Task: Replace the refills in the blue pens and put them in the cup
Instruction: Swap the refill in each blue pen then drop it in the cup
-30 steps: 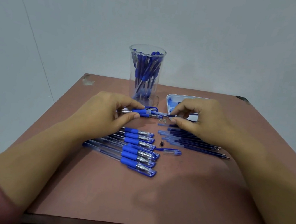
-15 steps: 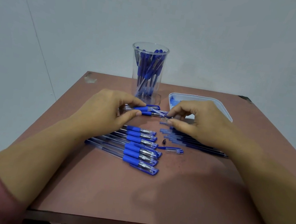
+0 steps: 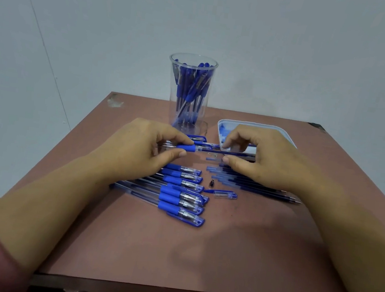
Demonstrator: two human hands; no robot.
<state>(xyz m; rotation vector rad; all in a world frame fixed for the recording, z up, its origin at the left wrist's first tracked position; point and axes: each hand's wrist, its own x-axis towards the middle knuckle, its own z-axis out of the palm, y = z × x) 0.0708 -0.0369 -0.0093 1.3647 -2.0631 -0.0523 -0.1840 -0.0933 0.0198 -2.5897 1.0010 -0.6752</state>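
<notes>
L hand (image 3: 135, 148): pinches pen (image 3: 187, 148) at blue grip.
R hand (image 3: 263, 160): pinches refill (image 3: 229, 153), far end at pen's mouth.
Cup (image 3: 190, 91): behind hands, holds pens.
Counter (image 3: 196, 256): capped pens (image 3: 180, 193) near L hand.

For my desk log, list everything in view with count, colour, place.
table: one, reddish-brown, underneath
cup: one, clear, far centre
pens in cup: many, blue
tray: one, white, right of cup
capped pens: about six, blue, left row
loose refills: several, blue, right
pen cap: one, clear-blue, between them
tip piece: one, black, beside cap
pen barrel: one, blue grip, left fingers
refill: one, dark blue, right fingers
left hand: gripping barrel
right hand: pinching refill
</notes>
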